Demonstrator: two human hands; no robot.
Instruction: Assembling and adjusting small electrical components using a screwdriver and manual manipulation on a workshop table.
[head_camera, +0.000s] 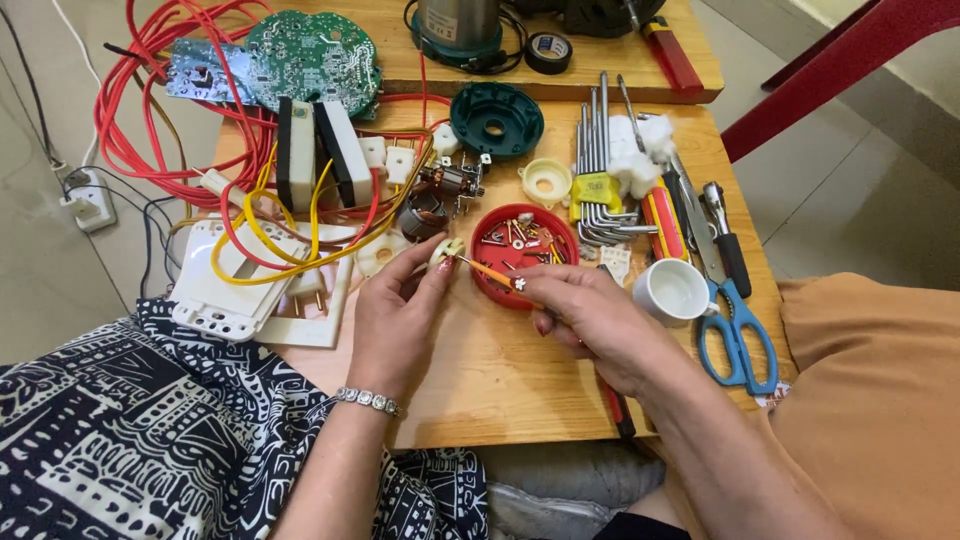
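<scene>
Orange screwdriver (490, 272) in right hand (600, 325) meets cream part (446, 251) pinched by left hand (395, 320).

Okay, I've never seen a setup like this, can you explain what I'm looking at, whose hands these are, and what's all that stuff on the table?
This is one picture from a camera worn on a person's head, looking down at their own two bare hands over a wooden table. The left hand pinches a small cream plastic part. The right hand holds an orange-handled screwdriver, its tip at that part. Around them lie a red dish of screws, a set of hex keys, blue scissors, a white cup, green circuit boards and red and yellow wires.
</scene>
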